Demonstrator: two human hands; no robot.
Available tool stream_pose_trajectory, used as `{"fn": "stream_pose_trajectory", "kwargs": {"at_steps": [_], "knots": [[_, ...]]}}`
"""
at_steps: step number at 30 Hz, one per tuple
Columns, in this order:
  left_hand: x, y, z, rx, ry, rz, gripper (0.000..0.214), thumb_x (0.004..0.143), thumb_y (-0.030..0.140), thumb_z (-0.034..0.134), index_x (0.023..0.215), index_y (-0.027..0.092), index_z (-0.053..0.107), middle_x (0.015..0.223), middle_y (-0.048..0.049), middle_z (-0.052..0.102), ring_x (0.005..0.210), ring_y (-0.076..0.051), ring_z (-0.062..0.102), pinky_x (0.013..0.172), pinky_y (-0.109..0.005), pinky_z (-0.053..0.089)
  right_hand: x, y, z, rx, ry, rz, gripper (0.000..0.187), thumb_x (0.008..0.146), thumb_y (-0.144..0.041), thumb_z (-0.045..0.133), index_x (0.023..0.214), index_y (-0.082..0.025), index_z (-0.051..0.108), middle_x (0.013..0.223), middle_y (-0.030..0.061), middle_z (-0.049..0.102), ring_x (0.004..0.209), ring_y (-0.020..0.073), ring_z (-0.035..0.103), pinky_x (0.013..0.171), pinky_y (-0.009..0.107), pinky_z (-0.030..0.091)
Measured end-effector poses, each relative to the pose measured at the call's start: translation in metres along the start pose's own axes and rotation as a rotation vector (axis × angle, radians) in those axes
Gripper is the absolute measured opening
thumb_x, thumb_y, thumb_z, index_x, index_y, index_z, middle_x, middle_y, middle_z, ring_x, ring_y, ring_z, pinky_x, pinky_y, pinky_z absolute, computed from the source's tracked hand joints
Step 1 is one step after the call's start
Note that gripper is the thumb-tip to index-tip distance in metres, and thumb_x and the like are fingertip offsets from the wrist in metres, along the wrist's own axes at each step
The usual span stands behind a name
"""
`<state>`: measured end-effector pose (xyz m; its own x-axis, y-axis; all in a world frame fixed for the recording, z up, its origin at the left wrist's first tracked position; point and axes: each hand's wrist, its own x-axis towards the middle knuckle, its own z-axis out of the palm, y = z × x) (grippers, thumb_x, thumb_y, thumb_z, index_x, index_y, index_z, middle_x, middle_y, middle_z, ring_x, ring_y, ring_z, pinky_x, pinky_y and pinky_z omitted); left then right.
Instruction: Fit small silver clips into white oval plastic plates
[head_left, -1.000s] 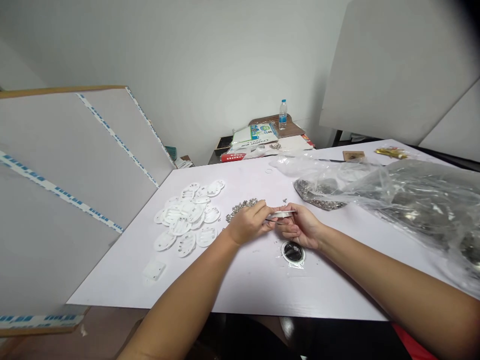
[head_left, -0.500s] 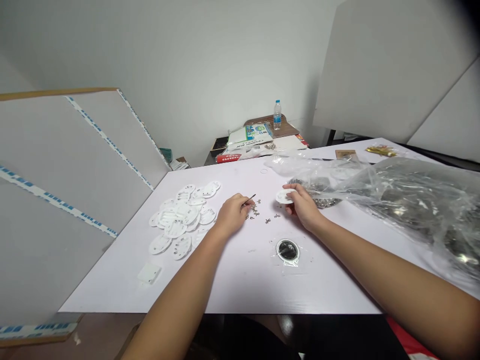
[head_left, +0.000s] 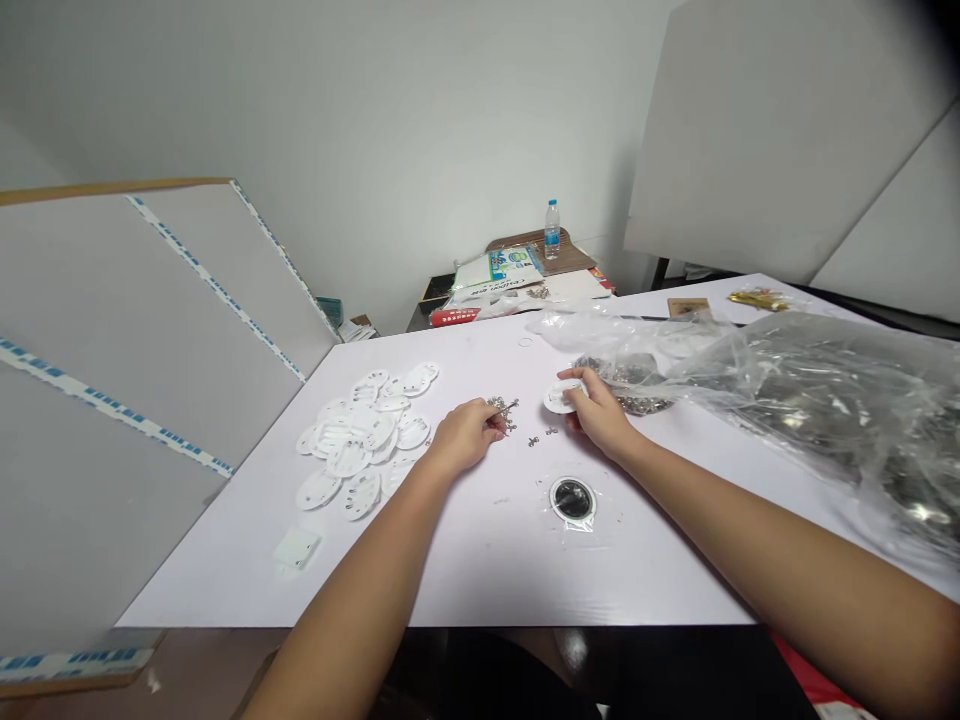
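Observation:
My left hand [head_left: 465, 437] is shut on thin tweezers [head_left: 511, 406], whose tip reaches into a small clump of silver metal pieces [head_left: 500, 408]. A few more of these pieces [head_left: 534, 440] lie on the white table [head_left: 450, 590] between my hands. My right hand [head_left: 596, 412] grips a round white card [head_left: 556, 398], partly hidden by its fingers. Just beyond that hand lies a heap of silver rhinestone chain [head_left: 637, 402]. A spool of clear thread [head_left: 573, 500] in plastic sits nearer me.
Many white oval cards [head_left: 360, 440] lie heaped left of my left hand, with a square white card [head_left: 297, 548] nearer the edge. A large plastic bag of silvery goods [head_left: 832, 410] fills the right. Grey boards [head_left: 150, 300] lean along the left side.
My hands have drawn apart since the oldest frame, and the round white card has moved away from my left hand. The tweezers now reach into the metal pieces.

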<state>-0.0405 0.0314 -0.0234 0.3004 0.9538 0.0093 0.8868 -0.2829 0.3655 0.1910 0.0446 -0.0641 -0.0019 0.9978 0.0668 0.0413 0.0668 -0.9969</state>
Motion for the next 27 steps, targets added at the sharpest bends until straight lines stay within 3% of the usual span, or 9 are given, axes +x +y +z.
{"fn": "stream_pose_trajectory", "kwargs": {"at_steps": [15,27], "knots": [[-0.0054,0.0070,0.0003,0.117,-0.034,0.099,0.014,0.086,0.017,0.046,0.080,0.023,0.058,0.095,-0.0008,0.062,0.077,-0.015,0.055,0.062,-0.028,0.033,0.0011,0.0027,0.0008,0.027,-0.019,-0.010,0.031,0.081,-0.032,0.051,0.111,-0.026,0.054,0.056,-0.0033,0.053,0.043,0.0149,0.050,0.041,0.023,0.035],[-0.0099,0.0091,-0.0034,0.164,-0.048,0.184,0.013,0.088,0.019,0.044,0.089,0.023,0.056,0.098,-0.0013,0.063,0.083,-0.017,0.057,0.067,-0.029,0.037,-0.0005,0.0016,0.0007,0.042,-0.018,0.008,0.032,0.080,-0.033,0.052,0.111,-0.026,0.054,0.059,-0.0031,0.054,0.044,0.0144,0.049,0.042,0.023,0.037]]}}
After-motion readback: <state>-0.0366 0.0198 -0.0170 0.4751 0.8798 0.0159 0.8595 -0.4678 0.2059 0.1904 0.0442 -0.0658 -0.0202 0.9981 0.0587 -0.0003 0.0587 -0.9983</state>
